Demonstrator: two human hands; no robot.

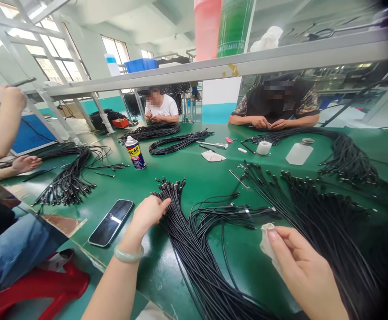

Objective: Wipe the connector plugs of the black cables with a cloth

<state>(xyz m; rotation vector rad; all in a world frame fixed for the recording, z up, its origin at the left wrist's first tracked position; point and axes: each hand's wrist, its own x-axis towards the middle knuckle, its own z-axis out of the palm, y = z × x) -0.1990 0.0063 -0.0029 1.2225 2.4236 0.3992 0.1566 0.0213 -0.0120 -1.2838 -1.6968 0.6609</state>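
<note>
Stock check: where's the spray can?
In the head view, the spray can stands left of centre on the green workbench, between the coiled black cables and the phone.

Workbench [200,182], green top. On it:
- blk cable bundles [194,249], loose, several, connector ends fanned out
- coiled blk cables [180,142], 2 lots, far side
- spray can [135,153], upright, "60" on label
- smartphone [111,222], screen up, near edge
- wht plastic bottle [299,153], lying down
- tape roll [263,147], wht
- cloth scrap [213,156], wht
- metal-shaft hand tool [212,144]
</note>
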